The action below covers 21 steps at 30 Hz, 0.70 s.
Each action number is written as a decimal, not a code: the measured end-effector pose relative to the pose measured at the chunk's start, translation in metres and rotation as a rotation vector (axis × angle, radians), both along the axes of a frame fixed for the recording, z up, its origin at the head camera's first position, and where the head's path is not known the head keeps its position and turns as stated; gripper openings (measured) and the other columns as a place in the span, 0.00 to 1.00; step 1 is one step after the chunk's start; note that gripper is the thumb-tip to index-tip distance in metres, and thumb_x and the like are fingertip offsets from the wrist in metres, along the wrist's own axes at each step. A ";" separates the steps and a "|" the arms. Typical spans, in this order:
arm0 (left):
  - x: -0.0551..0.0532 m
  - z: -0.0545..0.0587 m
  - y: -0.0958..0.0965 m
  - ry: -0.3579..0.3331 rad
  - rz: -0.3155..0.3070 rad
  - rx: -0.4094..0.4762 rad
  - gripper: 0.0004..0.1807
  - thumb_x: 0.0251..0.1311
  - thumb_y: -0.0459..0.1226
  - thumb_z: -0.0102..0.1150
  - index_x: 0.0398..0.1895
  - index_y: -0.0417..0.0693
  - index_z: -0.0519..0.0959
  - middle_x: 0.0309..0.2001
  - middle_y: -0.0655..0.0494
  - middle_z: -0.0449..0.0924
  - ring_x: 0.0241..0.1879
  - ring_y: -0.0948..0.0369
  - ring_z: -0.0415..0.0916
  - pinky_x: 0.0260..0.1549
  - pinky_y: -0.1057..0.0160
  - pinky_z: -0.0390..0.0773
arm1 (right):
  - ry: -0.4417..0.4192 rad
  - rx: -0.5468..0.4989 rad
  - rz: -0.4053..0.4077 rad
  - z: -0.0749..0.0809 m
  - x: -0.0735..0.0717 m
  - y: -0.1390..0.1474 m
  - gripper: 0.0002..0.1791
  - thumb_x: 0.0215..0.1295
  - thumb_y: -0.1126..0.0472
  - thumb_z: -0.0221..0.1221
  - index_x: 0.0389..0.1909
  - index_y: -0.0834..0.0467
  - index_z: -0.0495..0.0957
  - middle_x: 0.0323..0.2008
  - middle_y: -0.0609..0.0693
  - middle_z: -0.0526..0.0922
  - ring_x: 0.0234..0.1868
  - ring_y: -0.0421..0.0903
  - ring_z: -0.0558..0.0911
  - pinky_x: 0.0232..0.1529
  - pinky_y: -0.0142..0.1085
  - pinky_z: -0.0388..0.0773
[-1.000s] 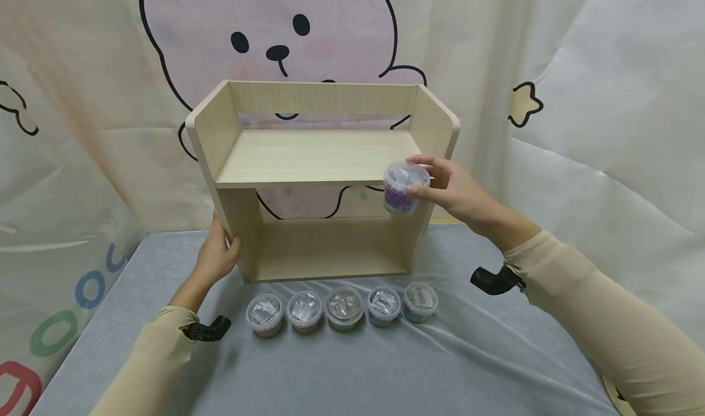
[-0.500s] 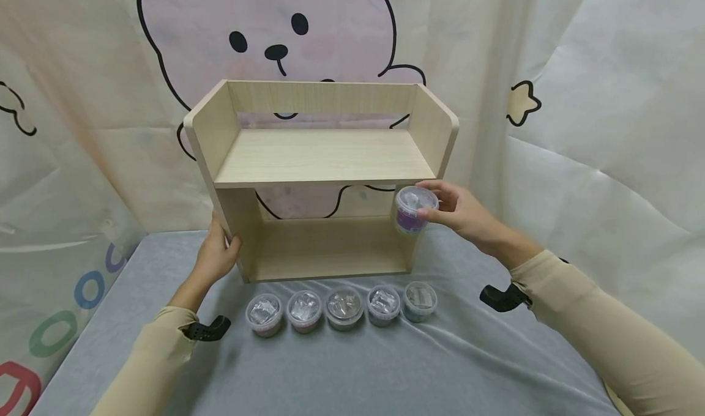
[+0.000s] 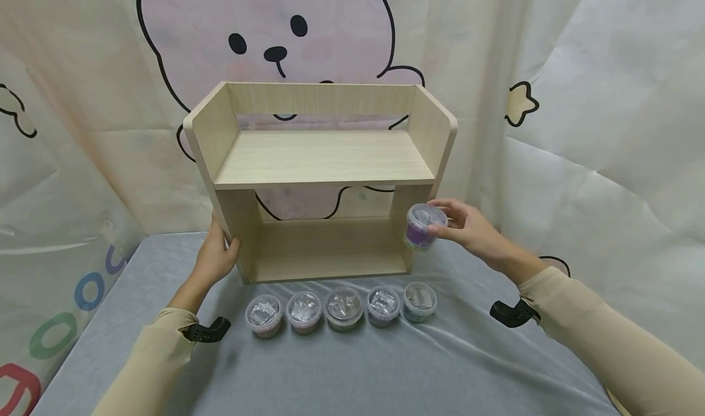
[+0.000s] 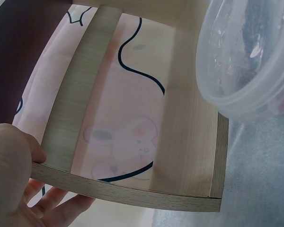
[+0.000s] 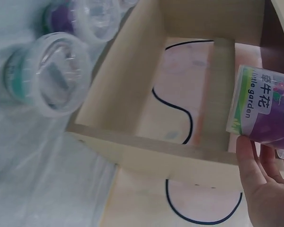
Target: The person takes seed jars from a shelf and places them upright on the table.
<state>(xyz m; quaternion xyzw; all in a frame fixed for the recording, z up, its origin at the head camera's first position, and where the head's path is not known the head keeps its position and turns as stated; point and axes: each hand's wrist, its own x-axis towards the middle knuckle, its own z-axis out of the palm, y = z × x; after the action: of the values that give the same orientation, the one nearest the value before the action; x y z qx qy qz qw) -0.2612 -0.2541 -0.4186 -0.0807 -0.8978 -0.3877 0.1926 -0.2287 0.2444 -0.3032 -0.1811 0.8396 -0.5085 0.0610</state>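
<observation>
A two-tier wooden shelf (image 3: 325, 159) stands on the table. My left hand (image 3: 216, 254) grips its left side panel; in the left wrist view the thumb (image 4: 35, 149) lies inside the panel edge and the fingers outside. My right hand (image 3: 468, 229) pinches a small lidded plastic tub (image 3: 424, 225) with a purple label, held in front of the shelf's lower right side. The right wrist view shows the tub's label (image 5: 262, 106), reading "little garden", with printed flowers. Below the shelf, several similar clear-lidded tubs (image 3: 344, 308) stand in a row.
A grey-blue cloth (image 3: 352, 373) covers the table. Behind the shelf hangs a curtain (image 3: 473, 49) with cartoon prints. The rightmost tub of the row (image 3: 420, 300) has a greenish body and stands just below the shelf's front right corner.
My right hand has moved down and to the right with the purple-labelled tub, from the upper board's level to the lower compartment's right side. The left hand keeps its grip on the panel.
</observation>
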 end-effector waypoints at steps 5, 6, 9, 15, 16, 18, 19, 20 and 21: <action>0.000 0.001 0.000 0.002 -0.006 0.004 0.45 0.66 0.29 0.49 0.81 0.48 0.37 0.72 0.26 0.57 0.67 0.28 0.63 0.60 0.28 0.63 | -0.020 0.034 -0.017 -0.010 0.001 0.008 0.31 0.70 0.61 0.61 0.71 0.64 0.63 0.66 0.66 0.73 0.52 0.33 0.81 0.52 0.29 0.79; 0.000 0.001 0.000 0.000 -0.004 0.000 0.45 0.67 0.30 0.49 0.81 0.48 0.37 0.72 0.26 0.57 0.66 0.28 0.63 0.59 0.28 0.64 | -0.021 0.038 -0.018 -0.011 0.002 0.009 0.32 0.70 0.61 0.61 0.71 0.64 0.63 0.65 0.66 0.73 0.52 0.33 0.81 0.52 0.29 0.79; 0.000 0.001 -0.001 -0.006 0.004 -0.010 0.44 0.67 0.30 0.48 0.81 0.47 0.38 0.72 0.26 0.57 0.66 0.28 0.64 0.59 0.28 0.64 | -0.010 0.054 -0.020 -0.016 0.002 0.012 0.32 0.70 0.60 0.62 0.70 0.64 0.64 0.64 0.67 0.74 0.50 0.32 0.82 0.51 0.28 0.79; -0.001 0.001 -0.003 -0.015 0.005 -0.018 0.43 0.67 0.31 0.48 0.81 0.47 0.38 0.71 0.27 0.58 0.66 0.28 0.64 0.59 0.29 0.64 | 0.031 0.041 -0.002 -0.028 0.000 0.018 0.30 0.68 0.63 0.63 0.68 0.65 0.68 0.60 0.68 0.78 0.49 0.33 0.84 0.49 0.28 0.81; -0.001 0.000 -0.003 -0.016 0.002 -0.018 0.43 0.68 0.32 0.47 0.81 0.47 0.38 0.71 0.26 0.58 0.66 0.28 0.64 0.58 0.28 0.64 | 0.028 0.034 0.000 -0.031 0.000 0.019 0.29 0.68 0.63 0.63 0.68 0.65 0.68 0.60 0.68 0.77 0.49 0.34 0.84 0.49 0.29 0.81; -0.001 0.000 -0.003 -0.014 -0.004 -0.017 0.43 0.68 0.32 0.48 0.81 0.47 0.38 0.71 0.26 0.58 0.65 0.28 0.64 0.58 0.28 0.65 | 0.016 0.030 -0.002 -0.035 0.001 0.022 0.30 0.69 0.63 0.62 0.69 0.65 0.67 0.61 0.68 0.76 0.50 0.36 0.83 0.50 0.29 0.81; -0.001 -0.001 -0.002 -0.012 -0.005 -0.017 0.43 0.68 0.32 0.48 0.81 0.47 0.38 0.71 0.26 0.58 0.65 0.28 0.65 0.58 0.28 0.65 | 0.008 0.034 -0.006 -0.037 0.001 0.024 0.30 0.69 0.62 0.62 0.70 0.65 0.66 0.62 0.68 0.75 0.51 0.37 0.83 0.50 0.29 0.80; 0.000 -0.001 -0.002 -0.015 -0.006 -0.014 0.43 0.68 0.32 0.48 0.81 0.47 0.38 0.71 0.26 0.58 0.66 0.28 0.64 0.58 0.28 0.65 | -0.001 0.046 -0.015 -0.039 0.002 0.026 0.31 0.70 0.61 0.62 0.70 0.64 0.65 0.63 0.68 0.74 0.52 0.36 0.82 0.50 0.29 0.79; -0.001 -0.001 -0.002 -0.016 -0.005 -0.013 0.43 0.68 0.32 0.48 0.81 0.47 0.39 0.71 0.26 0.58 0.66 0.28 0.64 0.58 0.28 0.65 | -0.011 0.054 -0.024 -0.041 0.003 0.028 0.32 0.70 0.60 0.61 0.71 0.64 0.64 0.64 0.68 0.74 0.52 0.36 0.82 0.50 0.29 0.79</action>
<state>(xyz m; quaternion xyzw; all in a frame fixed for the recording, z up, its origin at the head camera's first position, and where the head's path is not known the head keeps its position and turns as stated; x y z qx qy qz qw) -0.2617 -0.2563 -0.4196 -0.0814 -0.9017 -0.3827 0.1840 -0.2254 0.2722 -0.3440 -0.1666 0.8548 -0.4873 0.0644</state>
